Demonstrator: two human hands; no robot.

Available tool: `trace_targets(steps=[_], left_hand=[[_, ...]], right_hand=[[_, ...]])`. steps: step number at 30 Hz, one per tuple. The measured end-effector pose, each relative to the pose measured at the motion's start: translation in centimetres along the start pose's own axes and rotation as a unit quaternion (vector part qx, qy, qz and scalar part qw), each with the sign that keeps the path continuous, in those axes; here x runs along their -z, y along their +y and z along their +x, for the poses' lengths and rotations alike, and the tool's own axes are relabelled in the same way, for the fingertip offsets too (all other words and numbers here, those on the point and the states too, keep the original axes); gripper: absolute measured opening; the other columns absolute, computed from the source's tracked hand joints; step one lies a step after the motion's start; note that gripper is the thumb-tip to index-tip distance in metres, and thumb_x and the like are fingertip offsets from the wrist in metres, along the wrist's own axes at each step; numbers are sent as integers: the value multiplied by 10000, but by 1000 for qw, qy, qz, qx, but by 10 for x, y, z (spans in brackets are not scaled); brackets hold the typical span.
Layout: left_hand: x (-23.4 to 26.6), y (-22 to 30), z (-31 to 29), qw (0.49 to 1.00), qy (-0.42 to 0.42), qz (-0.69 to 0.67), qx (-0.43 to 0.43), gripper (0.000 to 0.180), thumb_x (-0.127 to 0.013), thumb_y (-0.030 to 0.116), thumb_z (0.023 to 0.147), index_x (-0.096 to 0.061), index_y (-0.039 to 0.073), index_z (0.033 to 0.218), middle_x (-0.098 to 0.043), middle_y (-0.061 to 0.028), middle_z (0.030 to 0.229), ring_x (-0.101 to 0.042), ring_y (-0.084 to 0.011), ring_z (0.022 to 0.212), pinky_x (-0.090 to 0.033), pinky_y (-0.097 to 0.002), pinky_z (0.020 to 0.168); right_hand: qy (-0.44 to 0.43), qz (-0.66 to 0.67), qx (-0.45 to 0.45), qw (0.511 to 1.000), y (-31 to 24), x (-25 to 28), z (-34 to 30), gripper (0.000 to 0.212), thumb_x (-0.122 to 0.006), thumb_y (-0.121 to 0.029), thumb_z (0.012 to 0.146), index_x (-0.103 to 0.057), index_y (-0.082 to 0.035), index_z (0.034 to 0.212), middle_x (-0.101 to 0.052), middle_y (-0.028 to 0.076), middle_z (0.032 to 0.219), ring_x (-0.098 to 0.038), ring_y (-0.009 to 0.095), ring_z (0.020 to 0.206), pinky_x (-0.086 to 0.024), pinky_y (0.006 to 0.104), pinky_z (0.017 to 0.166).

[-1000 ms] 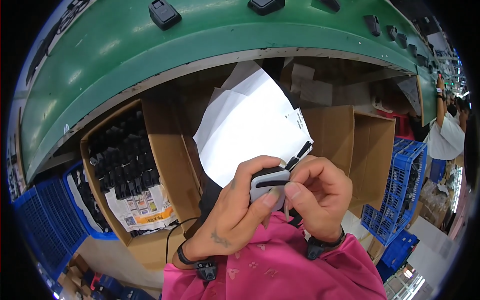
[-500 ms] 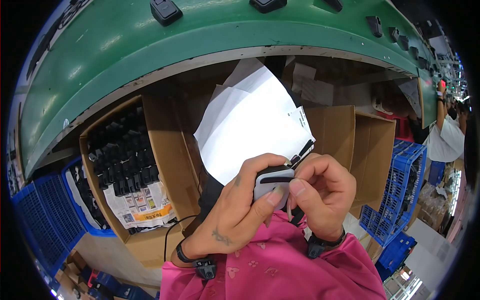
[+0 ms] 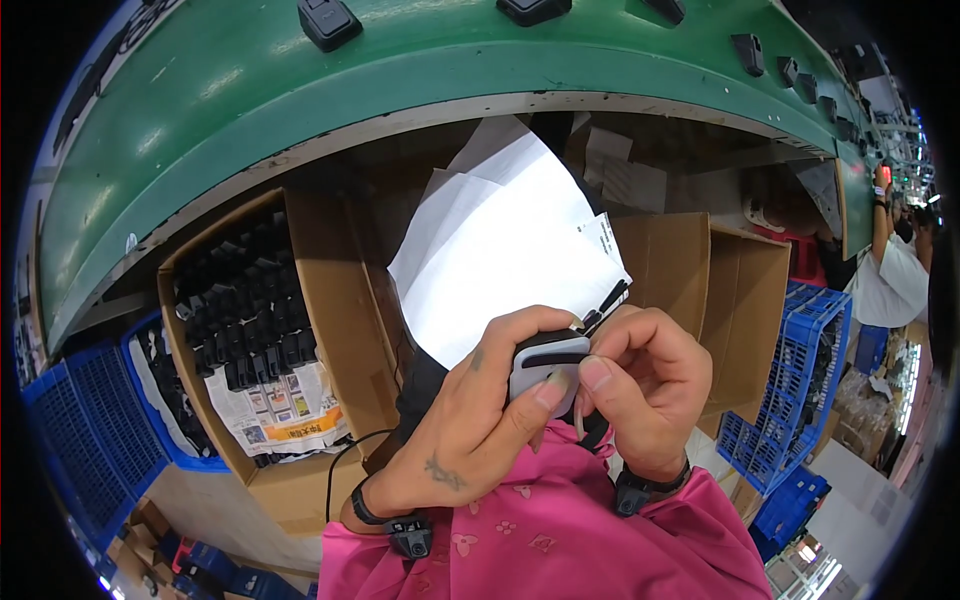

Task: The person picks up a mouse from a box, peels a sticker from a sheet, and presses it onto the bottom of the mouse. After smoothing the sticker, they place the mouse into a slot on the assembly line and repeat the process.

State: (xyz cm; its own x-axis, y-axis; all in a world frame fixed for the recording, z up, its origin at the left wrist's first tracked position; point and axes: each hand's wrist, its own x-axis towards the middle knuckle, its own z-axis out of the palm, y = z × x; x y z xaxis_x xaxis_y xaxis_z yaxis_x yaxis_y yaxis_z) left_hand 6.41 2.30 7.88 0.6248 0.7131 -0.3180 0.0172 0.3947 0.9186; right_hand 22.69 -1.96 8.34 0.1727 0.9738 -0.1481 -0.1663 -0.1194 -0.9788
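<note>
My left hand is wrapped round a small rounded plastic casing, light grey with a black side, its thumb pressing on the grey face. A narrow curved black strip lies across that face near its upper edge. Thumb and fingers of my right hand are pinched together at the strip's right end; what lies deeper between those fingers is hidden. Just above the right hand, thin black strips with pale edges stick out over the white sheets on my lap.
An open carton at left holds rows of black parts and newspaper. Another carton stands at right beside a blue crate. Ahead runs a green bench carrying black devices. A co-worker sits far right.
Both hands stay almost where they were. The casing has shifted very slightly between my fingers; otherwise the grip looks the same.
</note>
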Motion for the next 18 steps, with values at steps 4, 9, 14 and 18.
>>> trace_targets(steps=[4,9,14,18], left_hand=[[0,0,1,1000,-2,-11,15,375,-461,87,935,-371,41,1296,-561,-73,973,-483,-76,650,-413,-215,581],[2,-1,0,1000,-11,-13,18,378,-461,80,934,-366,40,1297,-560,-79,967,-504,-83,662,-426,-220,589],[2,-6,-3,999,0,-27,22,376,-489,140,942,-384,18,1281,-556,-137,963,-551,-145,685,-460,-283,654],[2,-5,-3,1000,0,-20,20,374,-491,131,940,-390,16,1281,-546,-138,984,-557,-147,685,-465,-284,655]], right_hand=[[-2,-1,3,1000,0,-1,1,64,-611,36,836,-554,65,844,-593,64,760,-555,49,612,-425,179,533],[4,-1,-11,1000,1,-1,0,67,-615,33,837,-555,63,845,-596,60,764,-554,47,618,-426,177,535],[4,0,-23,1000,2,-2,1,73,-622,31,835,-557,61,848,-596,54,761,-553,42,615,-427,172,532],[10,-7,-24,1000,3,-3,0,78,-626,31,831,-557,61,852,-597,52,758,-557,40,615,-429,171,524]])
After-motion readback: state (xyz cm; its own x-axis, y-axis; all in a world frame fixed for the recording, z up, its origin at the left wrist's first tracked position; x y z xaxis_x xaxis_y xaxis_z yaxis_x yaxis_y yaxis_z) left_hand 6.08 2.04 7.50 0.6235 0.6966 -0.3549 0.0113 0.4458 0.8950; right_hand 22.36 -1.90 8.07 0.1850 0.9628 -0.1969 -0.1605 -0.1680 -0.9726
